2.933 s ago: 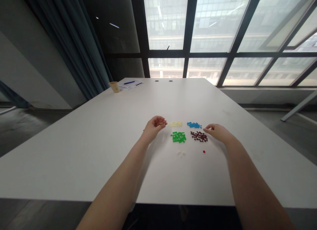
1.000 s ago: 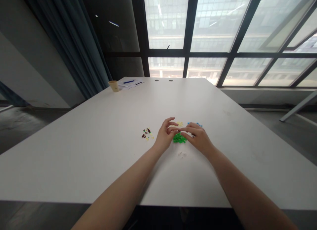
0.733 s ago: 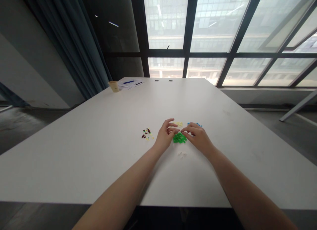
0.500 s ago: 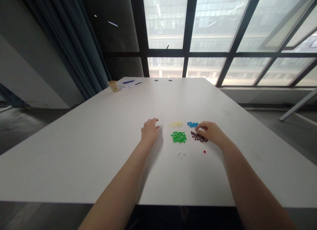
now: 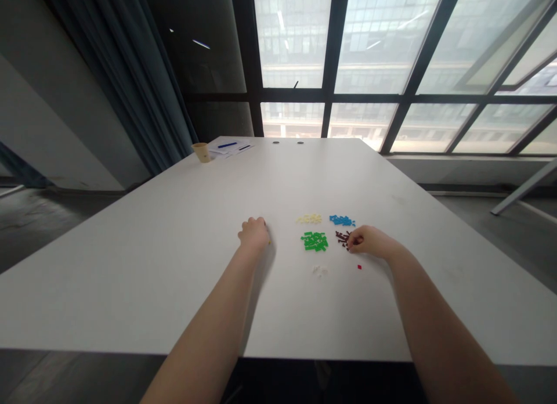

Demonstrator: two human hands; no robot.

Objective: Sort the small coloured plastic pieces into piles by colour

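My left hand (image 5: 254,234) rests on the white table (image 5: 183,288) with its fingers curled in. A tiny yellow spot shows by its fingertips; what the fingers hold is mostly hidden. My right hand (image 5: 372,241) reaches down at the right side of a pile of small dark brown pieces (image 5: 342,238), thumb and finger pinched over one of them and covering part of the pile. Left of that pile lie bright green pieces (image 5: 314,241). Behind are pale yellow pieces (image 5: 310,219) and blue pieces (image 5: 341,220).
Nearer to me lie several small white pieces (image 5: 320,271) and one red piece (image 5: 359,267). At the far left of the table stand a tan paper cup (image 5: 201,152) and papers (image 5: 224,151) with a blue pen (image 5: 227,144). Large windows rise behind the table.
My left hand has drawn slightly left and nearer, and its fingers have curled in. My right hand has come down from the blue pile's edge onto the brown pile.
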